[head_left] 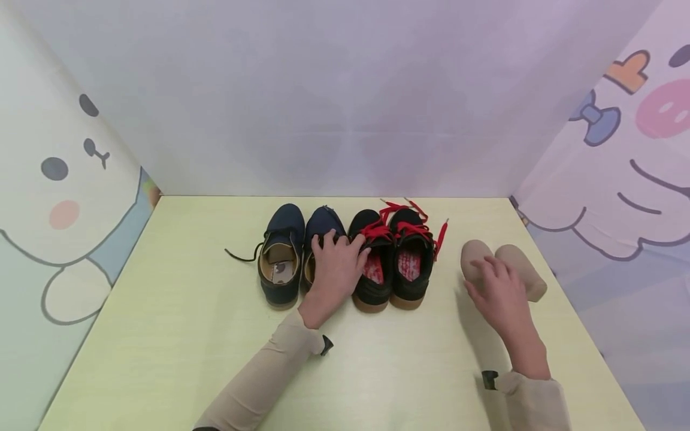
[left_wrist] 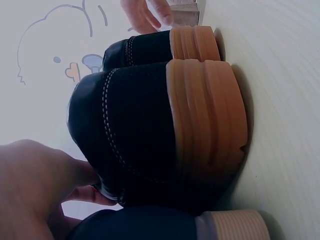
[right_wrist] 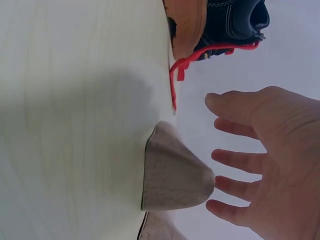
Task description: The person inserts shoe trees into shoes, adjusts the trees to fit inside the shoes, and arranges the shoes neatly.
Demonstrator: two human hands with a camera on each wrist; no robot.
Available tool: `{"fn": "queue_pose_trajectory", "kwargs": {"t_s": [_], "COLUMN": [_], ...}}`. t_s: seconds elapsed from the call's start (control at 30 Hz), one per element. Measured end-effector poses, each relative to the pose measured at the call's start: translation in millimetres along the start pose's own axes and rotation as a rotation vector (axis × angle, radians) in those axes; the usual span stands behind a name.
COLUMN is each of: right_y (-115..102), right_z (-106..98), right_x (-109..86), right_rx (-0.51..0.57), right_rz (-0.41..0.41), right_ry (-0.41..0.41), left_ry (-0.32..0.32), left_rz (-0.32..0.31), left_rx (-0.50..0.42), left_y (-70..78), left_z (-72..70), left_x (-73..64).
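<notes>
My left hand (head_left: 333, 272) lies over the right shoe of a navy pair, its fingers spread across the laces area and its thumb reaching the left black shoe (head_left: 372, 292). That navy shoe (head_left: 323, 218) is partly hidden beneath the hand. Its mate, the left navy shoe (head_left: 286, 219), sits alongside with a dark lace trailing left. In the left wrist view, the fingers bend beside the black shoe's heel (left_wrist: 135, 120). Over two beige tapered forms with rounded ends, left (head_left: 474, 251) and right (head_left: 520, 269), hovers my right hand (head_left: 504, 296), fingers apart and grasping nothing.
The right black shoe (head_left: 411, 290) stands close against its mate, red laces (head_left: 412, 228) loose on top and hanging to the right. All the shoes point toward the back wall (head_left: 334, 120). Printed cloth sides flank the pale wooden table (head_left: 178, 311).
</notes>
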State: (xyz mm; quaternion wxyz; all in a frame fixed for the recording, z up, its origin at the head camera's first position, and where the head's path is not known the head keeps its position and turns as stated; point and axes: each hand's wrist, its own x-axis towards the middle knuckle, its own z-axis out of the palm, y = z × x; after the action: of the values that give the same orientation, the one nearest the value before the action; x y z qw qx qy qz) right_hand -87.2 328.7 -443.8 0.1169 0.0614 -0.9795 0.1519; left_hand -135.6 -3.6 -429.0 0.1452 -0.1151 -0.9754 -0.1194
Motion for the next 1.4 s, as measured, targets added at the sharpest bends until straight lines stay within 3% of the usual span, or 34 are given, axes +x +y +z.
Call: {"fn": "queue_pose_trajectory", "kwargs": {"t_s": [0.37, 0.73, 1.4], "right_y": [13, 19, 16], "right_z": [1, 5, 6], "right_x": [-4.1, -6.4, -8.3], "right_rx": [0.041, 0.053, 0.06], "right_rz": [0.041, 0.054, 0.073], "right_ry": [-0.08, -0.097, -0.004], "left_ry": [0.015, 0.059, 0.056], "left_rz": [0.008, 0.027, 0.021], "left_rx": [-0.014, 0.016, 0.022], "left_y": [-0.7, -1.5, -1.9], "left_z": [2.6, 6.1, 4.3], "left_x": [-2.3, -1.9, -0.9]}}
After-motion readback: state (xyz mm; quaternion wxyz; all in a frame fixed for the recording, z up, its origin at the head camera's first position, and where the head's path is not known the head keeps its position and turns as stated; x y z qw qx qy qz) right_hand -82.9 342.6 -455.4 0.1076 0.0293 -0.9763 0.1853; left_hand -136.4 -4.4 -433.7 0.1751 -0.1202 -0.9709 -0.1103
